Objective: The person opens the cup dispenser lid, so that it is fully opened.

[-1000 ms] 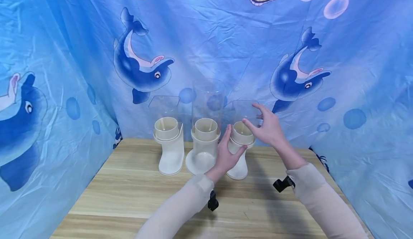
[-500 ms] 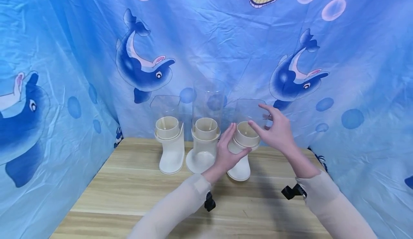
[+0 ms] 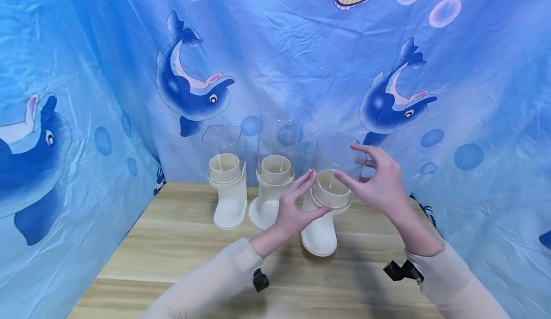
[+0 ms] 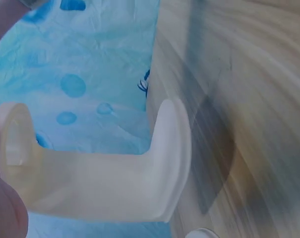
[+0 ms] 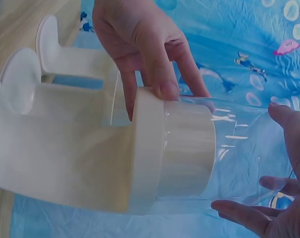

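Note:
My left hand [image 3: 294,211] grips the collar of the rightmost white stand [image 3: 320,237], thumb in front and fingers on the far left side. A clear cylinder [image 5: 239,144] rises from that collar around a cream inner ring [image 5: 189,148]. Near the cylinder's upper end, my right hand [image 3: 383,180] holds its wall between thumb and fingers. In the left wrist view the stand's curved foot [image 4: 172,158] hangs tilted, apart from the tabletop with a shadow beside it. Part of the collar is hidden behind my left hand.
Two similar white stands with clear tops stand at the left [image 3: 230,209] and middle [image 3: 264,211] of the wooden table [image 3: 172,242]. Behind them hangs a blue dolphin-print cloth [image 3: 301,60], which also lines both sides.
Both hands have brought the rightmost stand and its clear cylinder toward me and slightly right, away from the other two. Its foot has come up off the table.

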Available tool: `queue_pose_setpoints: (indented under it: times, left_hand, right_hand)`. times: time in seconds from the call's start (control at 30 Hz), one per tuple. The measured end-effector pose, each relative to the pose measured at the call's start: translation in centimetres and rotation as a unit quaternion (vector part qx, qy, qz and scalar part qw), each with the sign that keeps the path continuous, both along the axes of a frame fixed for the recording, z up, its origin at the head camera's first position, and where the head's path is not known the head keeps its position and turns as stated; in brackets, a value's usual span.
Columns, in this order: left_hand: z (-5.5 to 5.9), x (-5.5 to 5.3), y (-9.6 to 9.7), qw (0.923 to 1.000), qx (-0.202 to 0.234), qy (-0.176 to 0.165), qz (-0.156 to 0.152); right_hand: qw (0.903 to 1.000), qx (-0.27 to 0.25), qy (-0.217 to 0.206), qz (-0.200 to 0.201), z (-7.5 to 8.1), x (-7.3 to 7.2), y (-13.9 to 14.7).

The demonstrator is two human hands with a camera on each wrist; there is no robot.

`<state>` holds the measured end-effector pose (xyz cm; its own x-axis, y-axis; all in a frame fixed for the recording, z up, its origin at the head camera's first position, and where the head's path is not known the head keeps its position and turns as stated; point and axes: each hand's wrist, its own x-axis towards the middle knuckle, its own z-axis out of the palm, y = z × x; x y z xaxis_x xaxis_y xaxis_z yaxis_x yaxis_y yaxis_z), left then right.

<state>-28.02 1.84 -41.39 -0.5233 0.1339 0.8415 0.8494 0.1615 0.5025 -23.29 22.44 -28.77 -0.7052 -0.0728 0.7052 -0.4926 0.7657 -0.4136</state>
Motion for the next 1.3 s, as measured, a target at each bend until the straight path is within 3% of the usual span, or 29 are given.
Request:
queue_pose_setpoints:
  times: [0.27, 0.67, 0.8, 1.03, 1.3]
  left_hand:
    - [0.0, 2.6, -2.4, 0.9994, -0.022, -0.027, -0.007]
    - [-1.2, 5.1, -4.4, 0.9992, -0.031, -0.019, -0.015]
    - [-1.7, 5.4, -4.9, 0.999, -0.025, -0.019, -0.031]
    - [-2.3, 5.6, -5.5, 0.9993, -0.013, 0.014, -0.034]
    - [-2.3, 5.3, -6.1, 0.9991, -0.016, 0.011, -0.039]
  right_hand:
    - [1.0, -0.001, -0.002, -0.002, -0.9, 1.7, -1.2]
    - [0.9991, -0.006, -0.036, 0.023, -2.4, 3.4, -2.3]
    - [0.9986, -0.006, -0.042, 0.031, -2.8, 3.5, -2.6]
    - [0.9982, -0.008, -0.043, 0.04, -3.2, 3.9, -3.1]
    - [0.998, 0.003, -0.038, 0.049, -3.6, 3.8, -3.4]
